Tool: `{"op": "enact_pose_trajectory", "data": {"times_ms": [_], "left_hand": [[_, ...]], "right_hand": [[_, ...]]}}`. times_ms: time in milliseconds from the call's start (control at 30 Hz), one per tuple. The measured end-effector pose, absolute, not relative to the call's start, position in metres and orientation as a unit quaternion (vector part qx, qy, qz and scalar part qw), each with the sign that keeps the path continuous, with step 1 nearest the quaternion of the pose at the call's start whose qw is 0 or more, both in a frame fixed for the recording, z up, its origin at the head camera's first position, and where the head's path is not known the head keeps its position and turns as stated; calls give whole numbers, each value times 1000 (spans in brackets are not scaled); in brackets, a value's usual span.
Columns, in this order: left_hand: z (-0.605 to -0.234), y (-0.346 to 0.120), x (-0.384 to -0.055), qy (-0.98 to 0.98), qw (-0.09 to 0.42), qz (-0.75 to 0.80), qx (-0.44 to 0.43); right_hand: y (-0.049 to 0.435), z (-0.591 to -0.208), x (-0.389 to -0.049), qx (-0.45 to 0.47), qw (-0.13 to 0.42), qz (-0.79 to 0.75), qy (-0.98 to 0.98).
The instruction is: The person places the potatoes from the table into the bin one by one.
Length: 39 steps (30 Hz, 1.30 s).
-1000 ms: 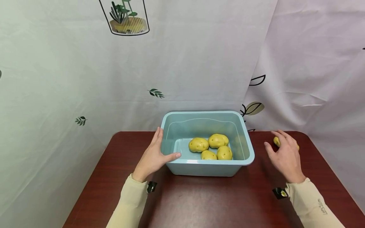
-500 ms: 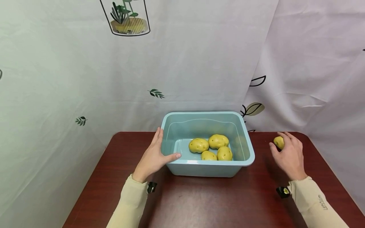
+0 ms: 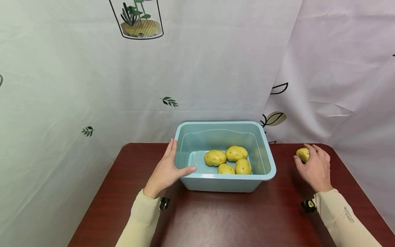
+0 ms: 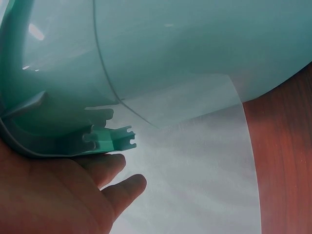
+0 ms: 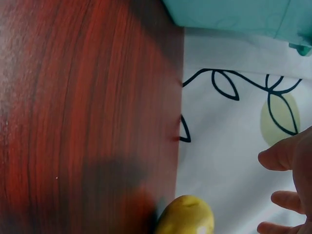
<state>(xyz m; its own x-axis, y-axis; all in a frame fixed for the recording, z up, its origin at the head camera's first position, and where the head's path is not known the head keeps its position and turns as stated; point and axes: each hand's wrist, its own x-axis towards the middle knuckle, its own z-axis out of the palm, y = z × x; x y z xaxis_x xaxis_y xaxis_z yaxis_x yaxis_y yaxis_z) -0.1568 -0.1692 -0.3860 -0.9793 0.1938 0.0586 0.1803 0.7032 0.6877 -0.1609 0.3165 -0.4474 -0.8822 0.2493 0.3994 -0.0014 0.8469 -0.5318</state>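
A light blue plastic bin (image 3: 216, 185) stands at the back of the table with several yellow potatoes (image 3: 215, 157) inside. At its left front corner, my left hand (image 3: 165, 171) spreads its fingers along the outer side, with the thumb by the front rim; in the left wrist view, straight fingers (image 4: 124, 192) lie under the rim. To the right of the bin, my right hand (image 3: 315, 168) hovers over the table with bent fingers beside another potato (image 3: 302, 154). In the right wrist view a gap separates that potato (image 5: 187, 217) from the visible fingers (image 5: 280, 156).
The dark red-brown table (image 3: 222, 219) ends right behind the bin. A white curtain (image 3: 216, 68) with printed plants hangs close behind it. Small black devices (image 3: 164, 203) sit at both wrists.
My right hand has shifted right, uncovering more of the potato at its left; a yellow bit seen at the hand's right side is now hidden. The left hand and bin stay put.
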Motion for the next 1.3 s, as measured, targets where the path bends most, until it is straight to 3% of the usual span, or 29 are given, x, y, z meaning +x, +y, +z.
{"op": "enact_pose_trajectory", "data": {"times_ms": [1300], "left_hand": [[-386,-169,-157,923,11,372,100]], "right_hand": [[349,-481,-181,-153,138,278,-938]]}}
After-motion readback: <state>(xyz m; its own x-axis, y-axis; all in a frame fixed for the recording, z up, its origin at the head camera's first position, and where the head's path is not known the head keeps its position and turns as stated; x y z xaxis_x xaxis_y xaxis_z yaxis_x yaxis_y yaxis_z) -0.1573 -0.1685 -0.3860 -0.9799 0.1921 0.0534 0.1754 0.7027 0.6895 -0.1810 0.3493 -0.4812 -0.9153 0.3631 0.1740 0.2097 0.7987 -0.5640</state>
